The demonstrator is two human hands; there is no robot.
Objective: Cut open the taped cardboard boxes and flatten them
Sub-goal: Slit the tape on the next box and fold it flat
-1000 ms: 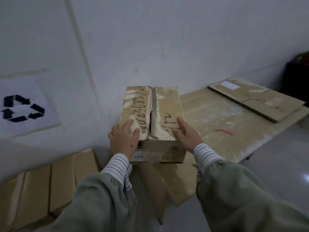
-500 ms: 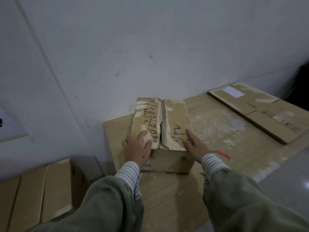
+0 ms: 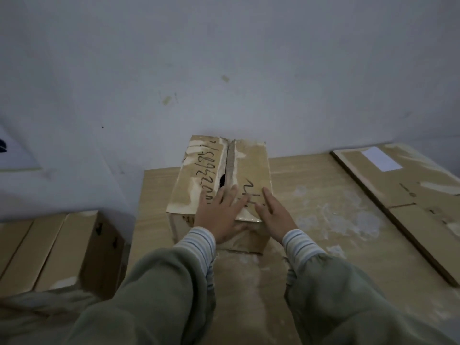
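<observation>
- The left hand [image 3: 219, 215] lies flat on top of the cardboard box [image 3: 251, 168], fingers straight, near the middle slit. It grabs nothing.
- The right hand [image 3: 273, 215] lies flat too, on the right top flap, fingers straight. It holds nothing.
- The box stands on the wooden table [image 3: 323, 195], near the left end, with its far side close to the wall [image 3: 224, 58].
- The top flaps are not taped shut any more. There is a dark gap between them, so the cut on top looks done.
- The box is not flat yet. I think it must be opened up and squashed down next.
- A flattened box [image 3: 408, 185] lies on the right of the table.
- More boxes [image 3: 49, 247] wait low on the left.
</observation>
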